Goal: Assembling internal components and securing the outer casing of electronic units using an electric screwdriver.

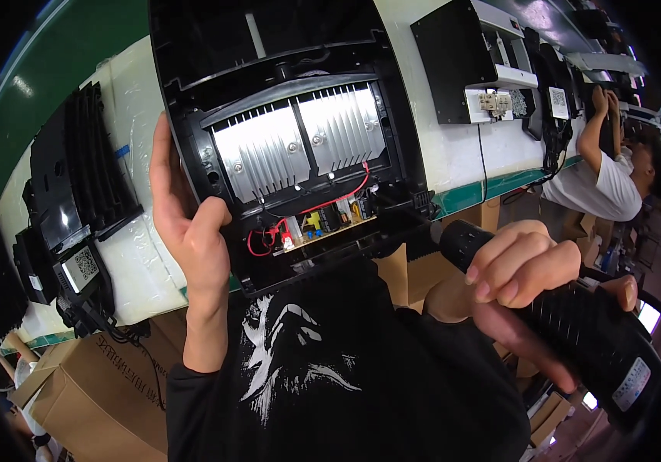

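My left hand [195, 239] grips the left edge of an open black plastic housing [403, 100], thumb over the near corner and fingers along its side. Inside the housing sit two silver finned heat sinks [262, 158], fixed with screws. Below them lies a small circuit board [329, 231] with red wires and coloured components. Wrapped round a black power screwdriver [577, 323] is my right hand [527, 258]. The tool's nose points at the housing's lower right corner; whether its tip touches there I cannot tell.
A white-topped bench [134, 269] runs across. Black panels and housings [57, 177] are stacked at left, with cables. A black-and-white unit [461, 61] stands at right. Cardboard boxes [92, 393] sit below the bench. A co-worker [604, 181] in a light shirt works at far right.
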A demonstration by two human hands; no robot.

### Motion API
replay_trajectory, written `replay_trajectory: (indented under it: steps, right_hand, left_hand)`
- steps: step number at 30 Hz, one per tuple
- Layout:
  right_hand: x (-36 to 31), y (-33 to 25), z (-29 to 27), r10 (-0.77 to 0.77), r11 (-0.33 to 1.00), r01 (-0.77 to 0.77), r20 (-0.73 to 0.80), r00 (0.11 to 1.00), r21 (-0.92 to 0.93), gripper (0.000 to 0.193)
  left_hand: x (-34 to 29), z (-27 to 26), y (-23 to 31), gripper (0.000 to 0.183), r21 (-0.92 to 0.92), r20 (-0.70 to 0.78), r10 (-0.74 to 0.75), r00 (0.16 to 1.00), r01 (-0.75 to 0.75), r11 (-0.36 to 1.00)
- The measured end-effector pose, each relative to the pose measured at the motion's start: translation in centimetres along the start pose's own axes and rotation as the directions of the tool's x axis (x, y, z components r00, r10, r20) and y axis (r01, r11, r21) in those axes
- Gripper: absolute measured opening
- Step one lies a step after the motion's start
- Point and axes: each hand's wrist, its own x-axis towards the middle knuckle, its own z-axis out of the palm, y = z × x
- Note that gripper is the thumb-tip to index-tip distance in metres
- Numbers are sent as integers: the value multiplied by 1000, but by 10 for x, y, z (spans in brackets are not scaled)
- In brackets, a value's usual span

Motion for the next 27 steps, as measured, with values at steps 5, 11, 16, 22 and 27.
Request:
replay_trajectory:
  steps: [5,11,16,22,27]
  right_hand:
    - [1,8,-2,-22,998,21,13,1000,56,91]
    - [0,8,-5,-22,995,21,14,1000,101,93]
    - [-2,7,-6,37,997,-37,-6,999,68,89]
    - [3,5,-17,53,996,-62,135,989,57,88]
    - [14,-12,-29,375,909,-412,297,878,71,67]
  left_hand:
    - [-1,-6,-6,81,46,-22,23,999,-22,999]
    - [-1,0,1,81,21,6,7,1000,-7,1000]
    - [1,-2,-2,81,43,-6,16,1000,-15,999]
    - [1,0,-3,82,33,-11,13,1000,-12,999]
    - [1,-1,-1,81,32,-23,48,999,-47,998]
